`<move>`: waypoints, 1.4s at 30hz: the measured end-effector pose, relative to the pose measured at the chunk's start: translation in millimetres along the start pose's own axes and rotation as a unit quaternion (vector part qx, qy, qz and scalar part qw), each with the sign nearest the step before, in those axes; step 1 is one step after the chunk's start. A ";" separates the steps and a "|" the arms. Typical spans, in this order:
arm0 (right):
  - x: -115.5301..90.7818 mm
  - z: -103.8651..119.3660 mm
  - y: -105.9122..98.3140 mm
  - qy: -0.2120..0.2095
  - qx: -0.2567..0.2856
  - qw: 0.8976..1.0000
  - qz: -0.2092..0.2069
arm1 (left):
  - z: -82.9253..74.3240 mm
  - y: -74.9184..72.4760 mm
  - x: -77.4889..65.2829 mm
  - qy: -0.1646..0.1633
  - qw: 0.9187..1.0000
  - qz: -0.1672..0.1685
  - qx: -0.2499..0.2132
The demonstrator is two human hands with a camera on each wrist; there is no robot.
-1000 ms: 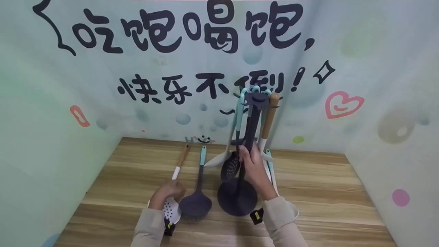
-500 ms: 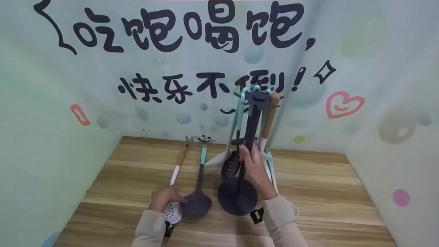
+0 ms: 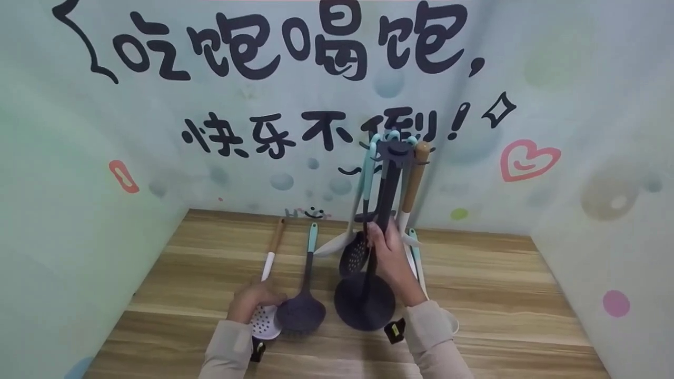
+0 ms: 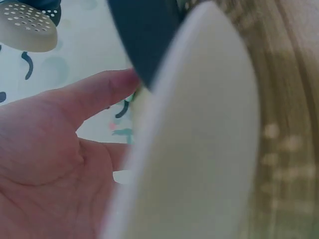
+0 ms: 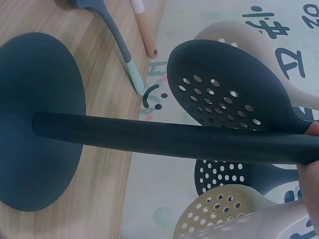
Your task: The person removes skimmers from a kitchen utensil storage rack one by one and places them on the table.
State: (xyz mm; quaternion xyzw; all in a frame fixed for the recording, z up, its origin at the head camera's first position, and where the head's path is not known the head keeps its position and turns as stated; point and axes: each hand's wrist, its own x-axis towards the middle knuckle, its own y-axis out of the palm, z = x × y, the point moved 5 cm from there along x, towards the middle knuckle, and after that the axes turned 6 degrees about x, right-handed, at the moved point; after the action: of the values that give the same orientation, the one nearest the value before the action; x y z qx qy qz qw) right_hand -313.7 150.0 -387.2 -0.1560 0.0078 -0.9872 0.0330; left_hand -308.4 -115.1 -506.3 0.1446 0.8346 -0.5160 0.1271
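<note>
My right hand [image 3: 389, 247] grips the dark pole of a utensil stand [image 3: 364, 302], fingers wrapped round it above the round base. Skimmers and spoons hang from its top, among them a dark skimmer [image 5: 224, 82]. On the table at left, my left hand [image 3: 256, 299] lies over a white skimmer [image 3: 267, 322] with a wooden handle end. The left thumb is stretched out to the edge of a broad-headed dark utensil [image 3: 301, 315] with a teal handle. In the left wrist view, a blurred white head [image 4: 199, 134] hides the other fingertips.
A teal-handled utensil [image 3: 416, 252] lies on the wood-grain table [image 3: 489, 295] right of the stand, partly behind the right forearm. A printed cloth backdrop [image 3: 253, 95] rises behind and on both sides.
My left hand has spread from a more curled pose, its thumb now reaching the dark utensil's edge. The white skimmer's handle has shifted slightly left. My right hand stays on the pole.
</note>
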 end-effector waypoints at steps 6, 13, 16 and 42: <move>3.6 -10.1 -2.4 -0.025 0.004 1.000 0.001 | -17.4 -11.8 -5.6 0.027 0.999 0.006 -0.031; 1.5 -7.4 -1.7 -0.017 0.008 1.000 0.004 | -48.6 -34.7 -15.3 0.075 0.992 -0.090 -0.043; -2.0 2.4 1.0 -0.011 0.003 1.000 0.008 | -65.7 -46.0 -20.8 0.105 0.979 -0.150 -0.089; -1.9 7.9 1.5 0.002 0.000 1.000 0.006 | -191.8 -65.4 -42.1 0.372 0.853 -0.184 -0.316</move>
State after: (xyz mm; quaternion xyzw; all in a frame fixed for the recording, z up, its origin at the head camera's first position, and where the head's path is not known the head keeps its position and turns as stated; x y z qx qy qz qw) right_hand -309.4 148.6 -380.3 -0.1542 0.0088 -0.9872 0.0387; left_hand -305.8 24.7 -353.7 0.1214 0.9491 -0.1462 -0.2511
